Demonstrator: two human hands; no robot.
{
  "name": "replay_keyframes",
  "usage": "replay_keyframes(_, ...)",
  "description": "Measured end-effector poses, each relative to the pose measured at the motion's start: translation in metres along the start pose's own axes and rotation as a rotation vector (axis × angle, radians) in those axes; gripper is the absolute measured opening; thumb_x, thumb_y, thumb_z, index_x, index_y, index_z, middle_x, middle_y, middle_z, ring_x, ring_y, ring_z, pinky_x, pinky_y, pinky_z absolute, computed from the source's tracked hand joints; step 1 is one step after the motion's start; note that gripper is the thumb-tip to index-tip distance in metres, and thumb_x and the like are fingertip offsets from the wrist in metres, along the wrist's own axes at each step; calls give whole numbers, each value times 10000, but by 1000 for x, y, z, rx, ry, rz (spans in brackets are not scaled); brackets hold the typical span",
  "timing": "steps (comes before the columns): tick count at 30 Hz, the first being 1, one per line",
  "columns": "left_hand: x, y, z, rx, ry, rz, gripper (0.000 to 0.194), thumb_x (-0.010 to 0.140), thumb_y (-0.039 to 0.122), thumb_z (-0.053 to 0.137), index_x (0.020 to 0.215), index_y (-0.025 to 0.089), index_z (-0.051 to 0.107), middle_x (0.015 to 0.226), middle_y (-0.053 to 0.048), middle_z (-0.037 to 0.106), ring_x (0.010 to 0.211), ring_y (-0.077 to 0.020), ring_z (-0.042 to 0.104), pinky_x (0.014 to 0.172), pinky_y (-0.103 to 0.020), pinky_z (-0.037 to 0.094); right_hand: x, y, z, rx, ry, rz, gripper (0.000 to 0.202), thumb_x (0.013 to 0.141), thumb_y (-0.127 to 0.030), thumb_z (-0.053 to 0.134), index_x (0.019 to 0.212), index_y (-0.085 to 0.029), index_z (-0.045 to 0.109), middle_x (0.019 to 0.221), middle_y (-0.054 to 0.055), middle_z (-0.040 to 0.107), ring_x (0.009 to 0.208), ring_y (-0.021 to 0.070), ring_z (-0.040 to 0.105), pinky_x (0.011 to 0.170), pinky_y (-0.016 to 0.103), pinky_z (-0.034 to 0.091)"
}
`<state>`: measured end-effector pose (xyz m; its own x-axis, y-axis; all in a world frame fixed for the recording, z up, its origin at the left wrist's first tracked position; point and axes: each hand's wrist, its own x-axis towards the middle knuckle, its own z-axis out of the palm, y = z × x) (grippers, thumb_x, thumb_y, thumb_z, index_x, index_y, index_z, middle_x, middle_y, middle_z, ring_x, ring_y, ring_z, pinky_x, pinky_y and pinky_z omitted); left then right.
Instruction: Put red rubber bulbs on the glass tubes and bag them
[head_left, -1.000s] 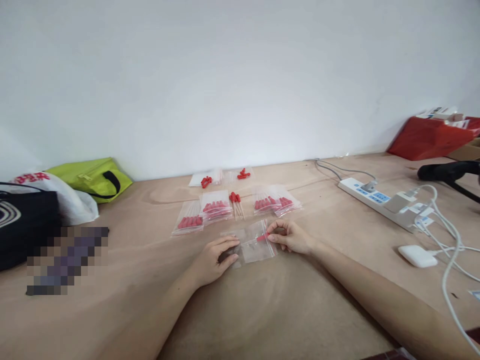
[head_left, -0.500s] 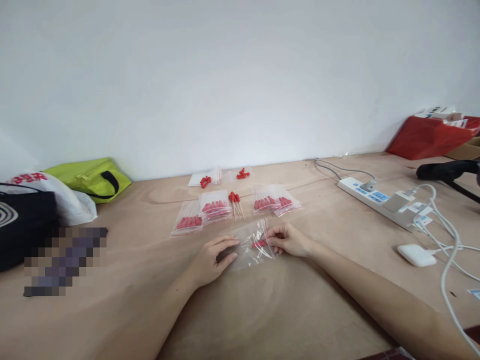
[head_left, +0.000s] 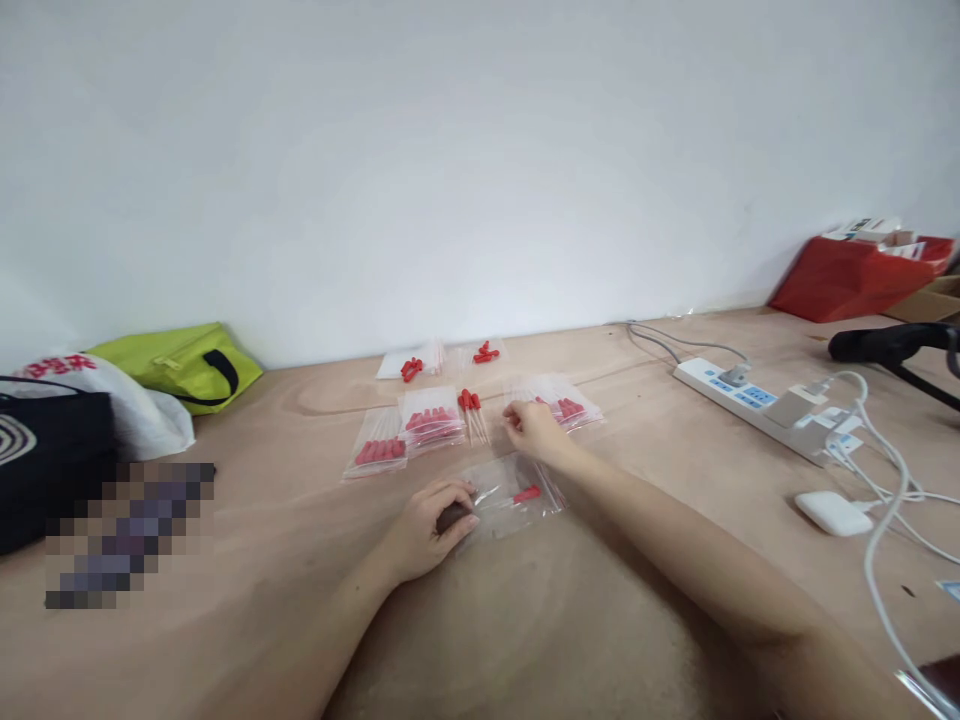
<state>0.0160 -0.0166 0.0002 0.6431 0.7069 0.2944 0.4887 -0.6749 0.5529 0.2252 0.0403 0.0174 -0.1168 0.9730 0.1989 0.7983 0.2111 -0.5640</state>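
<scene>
A clear zip bag (head_left: 499, 512) lies flat on the table with one red-bulbed dropper (head_left: 527, 494) inside it. My left hand (head_left: 433, 528) pinches the bag's left edge between thumb and fingers. Beyond the bag, my right hand (head_left: 538, 432) is held with fingers loosely bent, and I see nothing in it. Its fingertips are just right of several loose red-bulbed droppers (head_left: 469, 402) with thin pale stems. The hand partly covers the filled bags (head_left: 571, 408) behind it.
Filled zip bags (head_left: 379, 450) and a stack of them (head_left: 431, 418) lie to the left. Bags topped with loose red bulbs (head_left: 412, 370) sit near the wall. A power strip (head_left: 742, 400), cables and a white case (head_left: 832, 512) occupy the right. Cloth and plastic bags (head_left: 180, 360) stand left.
My right hand has let go of the bag's right side and moved forward and slightly left, toward the loose droppers. My left hand stays at the bag's left edge.
</scene>
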Motion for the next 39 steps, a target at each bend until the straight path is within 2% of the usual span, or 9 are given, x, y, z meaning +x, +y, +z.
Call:
replay_keyframes(6,-1,0,-2,-20,-12,23,63,797,215,511,828,178,552,944,-60,617,939,-170,566,817,-305,444,47,-29,45,-51,-15,140,337,828,-327,429,1011,-67,540,959,177,621,891,236,598,717,284,435)
replay_keyframes(9,-1,1,-3,-20,-25,16,78,798,214,515,850,178,561,940,-57,614,934,-166,565,815,-299,447,55,-32,54,-77,-44,192,344,828,-298,434,1047,-45,512,994,202,604,933,256,588,746,308,439)
replay_keyframes(15,-1,1,-2,-20,-30,16,109,804,224,502,878,182,570,963,-60,616,948,-168,561,830,-309,445,53,-16,41,-130,-96,237,283,790,-93,426,1052,-65,528,1017,192,605,934,230,594,762,300,440)
replay_keyframes(21,1,2,-2,-6,-40,-5,116,806,235,498,886,192,571,973,-58,617,959,-176,558,838,-329,446,37,16,19,-143,-59,211,234,794,-166,454,957,-59,582,960,209,619,921,250,590,767,303,430)
replay_keyframes(27,0,-1,-2,9,-43,1,124,814,232,491,904,197,569,998,-57,610,977,-175,554,849,-325,443,22,22,5,-104,7,139,244,787,-143,425,977,-78,563,903,168,634,865,216,589,745,274,418)
replay_keyframes(30,0,-1,-2,15,-47,1,126,813,234,494,906,197,569,1003,-56,609,982,-174,553,857,-322,440,7,28,-2,39,115,68,434,749,-113,429,1181,-72,416,779,82,620,754,171,579,693,255,425)
replay_keyframes(33,1,0,-3,16,-51,2,122,813,235,488,899,197,565,999,-58,609,977,-173,556,850,-321,441,-19,39,-5,378,271,26,647,740,-171,439,1324,-121,166,656,-30,518,584,121,531,581,233,434)
replay_keyframes(36,1,1,-3,12,-47,-8,94,814,232,480,856,192,554,1000,-62,608,972,-174,557,840,-326,442,-48,50,-4,705,356,121,737,735,-265,457,1334,-207,32,659,-78,440,437,76,468,425,199,403)
replay_keyframes(39,0,1,-2,6,-43,-32,68,809,235,486,784,189,529,1001,-62,608,983,-179,550,842,-338,436,-64,53,-1,850,405,213,798,701,-318,507,1310,-237,-2,685,-86,436,414,77,491,375,198,408)
